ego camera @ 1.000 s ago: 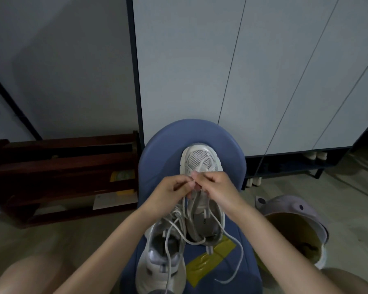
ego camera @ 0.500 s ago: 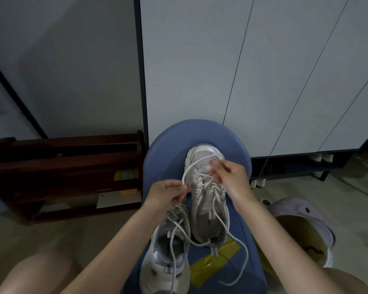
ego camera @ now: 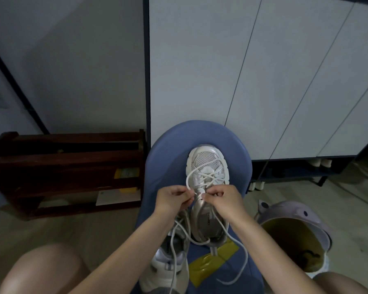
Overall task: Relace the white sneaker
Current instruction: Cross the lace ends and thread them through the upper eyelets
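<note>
Sneaker: white sneaker (ego camera: 207, 166) at frame centre, toe up, on the blue stool (ego camera: 168, 158); second sneaker (ego camera: 168, 268) lower left of it
Lace: white lace (ego camera: 202, 177) crossed over the eyelets; loose ends trail toward lower right
Left hand (ego camera: 172, 198): fingers pinching the lace
Right hand (ego camera: 223, 198): fingers pinching the lace at mid-tongue

white sneaker (ego camera: 206, 166): mesh toe, glossy trim | lace (ego camera: 238, 240): woven cord | rack (ego camera: 68, 166): dark wood

Two sneakers (ego camera: 207, 172) on the stool (ego camera: 162, 166), rack (ego camera: 66, 164) left, bin (ego camera: 295, 228) right.
</note>
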